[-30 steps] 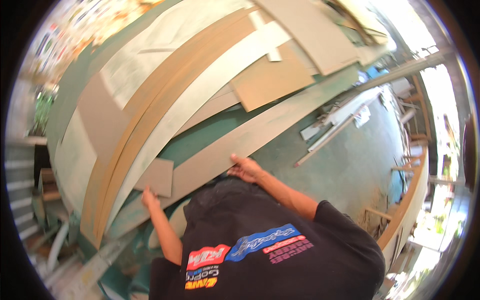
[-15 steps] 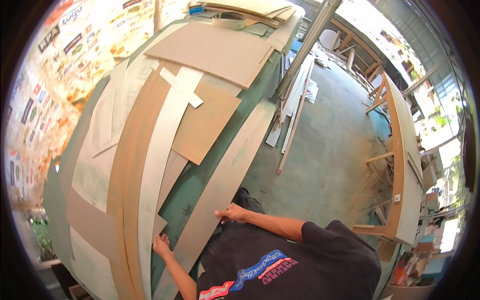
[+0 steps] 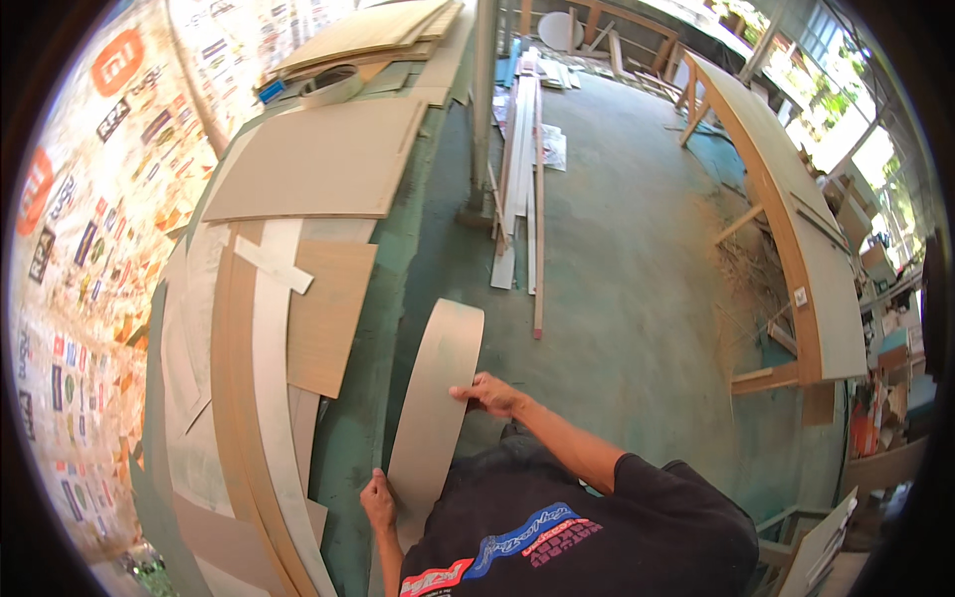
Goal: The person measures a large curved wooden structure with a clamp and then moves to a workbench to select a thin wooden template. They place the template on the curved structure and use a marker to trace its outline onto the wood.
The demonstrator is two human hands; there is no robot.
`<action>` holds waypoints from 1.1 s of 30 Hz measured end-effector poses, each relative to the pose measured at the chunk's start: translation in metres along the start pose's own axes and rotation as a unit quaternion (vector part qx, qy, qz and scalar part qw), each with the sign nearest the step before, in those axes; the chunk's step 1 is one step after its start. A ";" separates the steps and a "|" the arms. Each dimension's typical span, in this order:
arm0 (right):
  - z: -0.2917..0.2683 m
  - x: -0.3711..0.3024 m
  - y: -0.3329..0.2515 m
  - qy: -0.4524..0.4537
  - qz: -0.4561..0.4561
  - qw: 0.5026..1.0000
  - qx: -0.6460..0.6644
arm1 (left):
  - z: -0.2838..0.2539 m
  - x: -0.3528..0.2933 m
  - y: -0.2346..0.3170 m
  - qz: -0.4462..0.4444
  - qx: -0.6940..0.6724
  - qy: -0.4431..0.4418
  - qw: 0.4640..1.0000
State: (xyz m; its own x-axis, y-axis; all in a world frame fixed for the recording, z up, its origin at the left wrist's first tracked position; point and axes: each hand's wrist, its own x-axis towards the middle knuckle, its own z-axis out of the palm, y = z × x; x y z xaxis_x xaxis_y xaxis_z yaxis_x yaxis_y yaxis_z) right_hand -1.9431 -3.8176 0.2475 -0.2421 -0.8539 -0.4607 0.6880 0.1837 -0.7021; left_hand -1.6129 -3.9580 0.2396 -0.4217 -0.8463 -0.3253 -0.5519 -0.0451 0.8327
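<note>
A person in a black shirt (image 3: 587,497) has a long pale board (image 3: 435,398) in front of the body, running away from the waist, just beside the right-hand edge of the worktop (image 3: 356,430). The left grip (image 3: 378,500) is at the board's left edge, near its close end; its fingers are curled, but whether they close on the board cannot be told. Farther up, the right grip (image 3: 489,394) holds the board's right edge, thumb on the upper face, so the board lies between the two.

On the worktop, a long white strip (image 3: 274,368) lies beside long brown strips (image 3: 234,398), with a tan board (image 3: 333,313) on the other side. A short white piece (image 3: 274,263) crosses the white strip. Beyond lies a wide beige board (image 3: 313,159), then a pale ring (image 3: 330,87), its middle open, with a small blue box (image 3: 271,92) beside it; the box's contents cannot be made out. Behind them are stacked thin sheets (image 3: 363,32). Narrow strips (image 3: 519,179) lie on the floor (image 3: 627,249) by a metal post (image 3: 482,109).
</note>
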 end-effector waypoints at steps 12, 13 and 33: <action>-0.110 -0.107 -0.171 0.145 -0.282 0.910 0.268 | 0.162 -0.031 0.209 0.111 -0.040 -0.075 0.990; -0.118 -0.124 -0.182 0.149 -0.306 0.901 0.269 | 0.173 -0.035 0.226 0.120 -0.038 -0.092 0.988; -0.208 -0.329 -0.247 0.368 -0.523 0.748 0.180 | 0.355 -0.025 0.333 0.281 -0.080 -0.346 0.891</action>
State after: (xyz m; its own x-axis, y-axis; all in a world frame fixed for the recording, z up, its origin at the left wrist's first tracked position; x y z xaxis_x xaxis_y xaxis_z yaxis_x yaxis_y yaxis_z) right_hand -2.1760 -3.4808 0.4596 -0.9960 0.0840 -0.0292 -0.0329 -0.6527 -0.7569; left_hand -2.0412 -3.7635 0.3664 -0.9729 -0.2311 0.0110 -0.0269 0.1598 0.9868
